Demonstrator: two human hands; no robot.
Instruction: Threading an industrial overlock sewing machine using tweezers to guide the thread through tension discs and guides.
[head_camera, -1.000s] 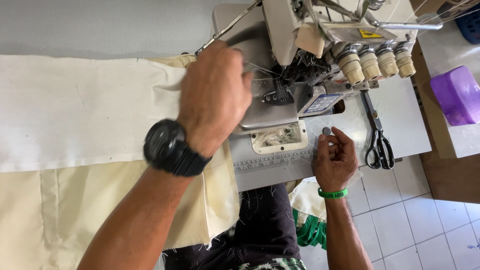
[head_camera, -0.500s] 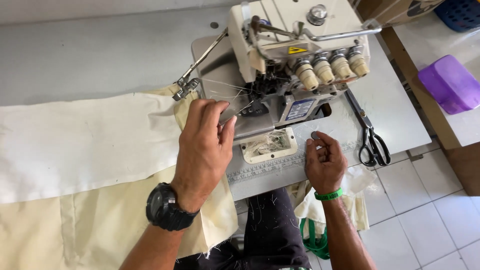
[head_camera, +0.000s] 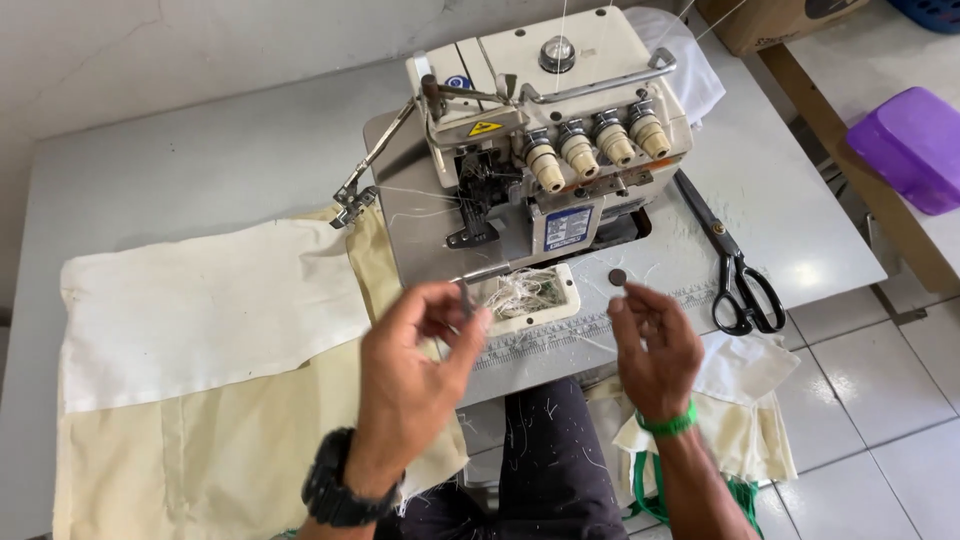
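Centrally, low in the frame, both hands are raised above the front edge of the tabletop (head_camera: 200, 160). The left hand (head_camera: 415, 365) is held with fingers curled narrowly, thumb and forefinger pinched on a small thin tool (head_camera: 467, 300), whose kind cannot be told. The right hand (head_camera: 655, 345) is seen at lower right of centre, fingers bent loosely; whether a thread is held in it cannot be told. A black watch (head_camera: 335, 490) is worn on the left wrist and a green band (head_camera: 668, 423) on the right.

Just above the hands, a cream sewing machine (head_camera: 540, 130) is set at upper centre, with four knobs along its front. A tangle of thread scraps (head_camera: 520, 292) is seen in its tray, between the hands. Cream cloth (head_camera: 200, 330) is spread across the left half of the frame, touching the machine's base. Black scissors (head_camera: 735, 265) are laid at right of the machine. A purple box (head_camera: 905, 150) is placed at far upper right.
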